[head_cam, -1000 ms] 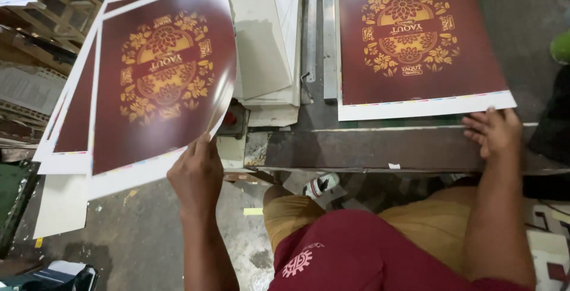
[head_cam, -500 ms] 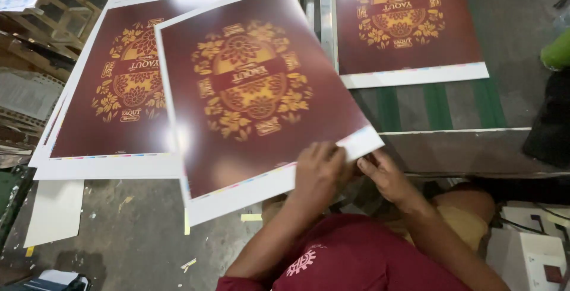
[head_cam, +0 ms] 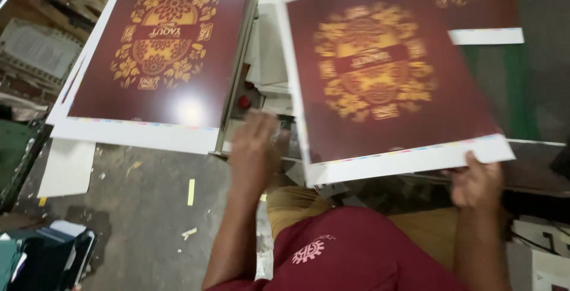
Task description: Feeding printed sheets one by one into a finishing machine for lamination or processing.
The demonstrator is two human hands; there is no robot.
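Sheet in hand: a large printed sheet [head_cam: 380, 83], dark maroon with a gold ornament and a white margin, was held up in the right half of the view, blurred by motion.
Long axis of sheet: it ran near to far, tilted a little, with the white bottom margin as the near edge.
Right hand [head_cam: 478, 178]: it was closed on the sheet's near right corner, thumb on top of the white margin and fingers under it; this was the only grip the picture showed.
Left hand [head_cam: 254, 148]: it was spread open and holding nothing, just left of the sheet's near left corner, close to the edge but apparently not touching it; blur made contact hard to judge.
Which hand was nearer: the right hand was on the sheet, the left just beside it.
Direction from hands: the sheet extended away from both hands, toward the far side.
Stack at left [head_cam: 157, 59]: a pile of like sheets lay flat at the far left, the same print on top, well left of the held sheet, with the left hand between the two.
Far right: another like sheet [head_cam: 475, 0] lay partly hidden behind the held one.
Floor [head_cam: 148, 208]: grey concrete with paper scraps lay below the stack.
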